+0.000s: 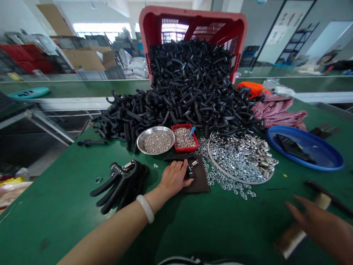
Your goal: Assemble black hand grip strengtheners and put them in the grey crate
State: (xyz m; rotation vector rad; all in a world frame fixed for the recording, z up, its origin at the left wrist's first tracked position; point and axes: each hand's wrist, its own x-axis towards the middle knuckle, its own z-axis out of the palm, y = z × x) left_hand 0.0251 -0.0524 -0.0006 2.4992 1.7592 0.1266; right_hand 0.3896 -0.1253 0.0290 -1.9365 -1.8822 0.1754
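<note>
Green workbench [38,228] | left hand [174,178] lies flat and unclenched on a black spring handle [179,159], atop a dark mat [200,180] | right hand [321,230] open, empty, off to the side | small pile of assembled grips [118,186] nearby | big heap of loose black parts [190,88] left to do

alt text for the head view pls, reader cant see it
On a green workbench, the left hand rests on a dark pad with a black plastic handle on it, and the right hand hovers at lower right. Behind, a tipped red crate spills a heap of black plastic handles beside a steel bowl of metal rings and loose washers.
</note>
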